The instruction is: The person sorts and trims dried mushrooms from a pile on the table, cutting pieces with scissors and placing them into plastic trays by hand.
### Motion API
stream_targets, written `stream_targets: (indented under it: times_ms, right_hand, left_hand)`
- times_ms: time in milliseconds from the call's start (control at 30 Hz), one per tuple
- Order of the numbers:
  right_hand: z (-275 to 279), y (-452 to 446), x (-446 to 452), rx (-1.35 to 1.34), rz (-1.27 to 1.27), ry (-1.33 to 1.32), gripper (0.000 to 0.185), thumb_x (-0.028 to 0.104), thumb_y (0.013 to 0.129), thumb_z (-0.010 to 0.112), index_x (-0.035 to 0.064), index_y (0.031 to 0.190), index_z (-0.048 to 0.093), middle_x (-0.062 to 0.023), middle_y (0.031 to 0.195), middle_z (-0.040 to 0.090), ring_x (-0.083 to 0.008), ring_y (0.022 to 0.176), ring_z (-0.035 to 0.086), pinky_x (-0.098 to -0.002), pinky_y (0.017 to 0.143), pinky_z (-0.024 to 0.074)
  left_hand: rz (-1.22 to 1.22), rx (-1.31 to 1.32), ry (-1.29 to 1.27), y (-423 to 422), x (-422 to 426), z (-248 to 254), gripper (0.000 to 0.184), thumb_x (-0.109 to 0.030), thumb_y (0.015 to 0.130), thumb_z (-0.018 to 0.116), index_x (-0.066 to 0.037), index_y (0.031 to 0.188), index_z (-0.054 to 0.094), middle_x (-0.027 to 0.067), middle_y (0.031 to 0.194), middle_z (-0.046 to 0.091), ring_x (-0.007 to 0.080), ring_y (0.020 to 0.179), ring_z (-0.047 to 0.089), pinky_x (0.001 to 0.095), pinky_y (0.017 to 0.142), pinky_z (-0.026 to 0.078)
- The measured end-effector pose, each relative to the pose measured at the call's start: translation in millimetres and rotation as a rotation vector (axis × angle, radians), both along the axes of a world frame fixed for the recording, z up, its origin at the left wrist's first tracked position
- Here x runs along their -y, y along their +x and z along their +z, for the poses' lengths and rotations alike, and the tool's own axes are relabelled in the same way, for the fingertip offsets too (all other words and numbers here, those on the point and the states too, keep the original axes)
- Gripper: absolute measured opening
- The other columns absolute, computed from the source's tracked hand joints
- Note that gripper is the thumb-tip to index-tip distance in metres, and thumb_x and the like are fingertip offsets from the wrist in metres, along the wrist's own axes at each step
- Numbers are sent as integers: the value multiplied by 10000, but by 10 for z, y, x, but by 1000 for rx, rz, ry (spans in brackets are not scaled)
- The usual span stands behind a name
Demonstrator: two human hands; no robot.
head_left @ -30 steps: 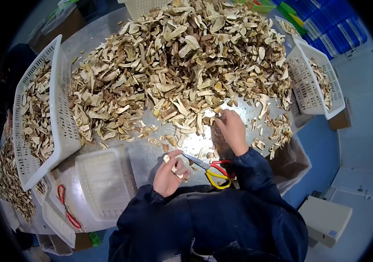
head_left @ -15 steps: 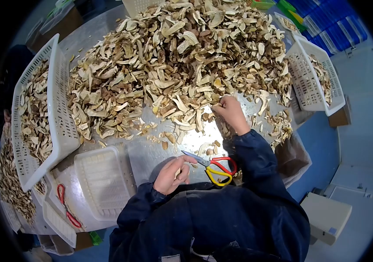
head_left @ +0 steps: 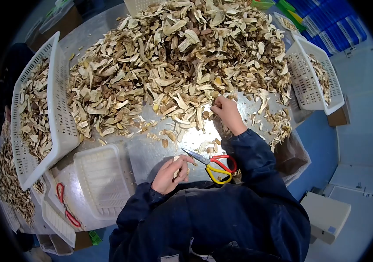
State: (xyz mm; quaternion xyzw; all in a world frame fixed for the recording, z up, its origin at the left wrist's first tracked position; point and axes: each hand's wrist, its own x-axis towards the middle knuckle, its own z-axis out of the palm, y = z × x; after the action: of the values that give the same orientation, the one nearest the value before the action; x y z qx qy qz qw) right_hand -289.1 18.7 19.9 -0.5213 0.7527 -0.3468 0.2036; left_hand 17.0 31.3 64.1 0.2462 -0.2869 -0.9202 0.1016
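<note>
A large heap of dried, pale brown slices [head_left: 173, 65] covers the metal table [head_left: 145, 153]. My right hand [head_left: 229, 114] is at the heap's front edge, fingers bent together; whatever they pinch is too small to name. Lower and to the left, my left hand [head_left: 171, 174] curls around pale slices, partly hidden by its fingers. Scissors with one red and one yellow handle [head_left: 215, 168] lie spread between my hands, their blades pointing at the left hand's fingertips.
White baskets of slices stand at left [head_left: 55, 118] and right [head_left: 311, 78]. A white tray [head_left: 103, 183] and red-handled scissors [head_left: 66, 205] lie at lower left. A lined box [head_left: 293, 159] is below the table's right edge. Part of another person [head_left: 13, 65] shows at far left.
My right hand has moved slightly up and left along the heap's edge. My left hand's fingers have curled further over the slices. The scissors have shifted slightly.
</note>
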Motion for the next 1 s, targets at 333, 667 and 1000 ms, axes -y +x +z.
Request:
stream_targets:
  times_ms: [333, 667, 1000]
  right_hand:
    - [146, -309, 34, 524, -205, 127, 118, 136, 821, 622, 29, 809, 574, -53, 664, 568, -115, 480, 497, -248, 413, 351]
    - [-43, -470, -264, 1263, 4, -36, 27, 66, 852, 543, 47, 852, 525, 1, 596, 459, -57, 423, 362, -201, 373, 233]
    - [35, -171, 139, -149, 71, -52, 230, 148, 829, 634, 35, 1028, 607, -117, 829, 645, -191, 706, 605, -301, 704, 474]
  left_hand:
    - [48, 2, 79, 40, -8, -11, 278, -213, 997, 347, -1, 1088, 502, -40, 651, 377, 53, 585, 350, 249, 656, 377]
    - [77, -5, 120, 76, -20, -17, 242, -175, 981, 374, -3, 1107, 490, -40, 650, 375, 54, 575, 351, 250, 652, 371]
    - [71, -39, 144, 35, -64, -53, 278, -203, 973, 403, -5, 1158, 462, -32, 659, 379, 67, 575, 343, 248, 628, 337]
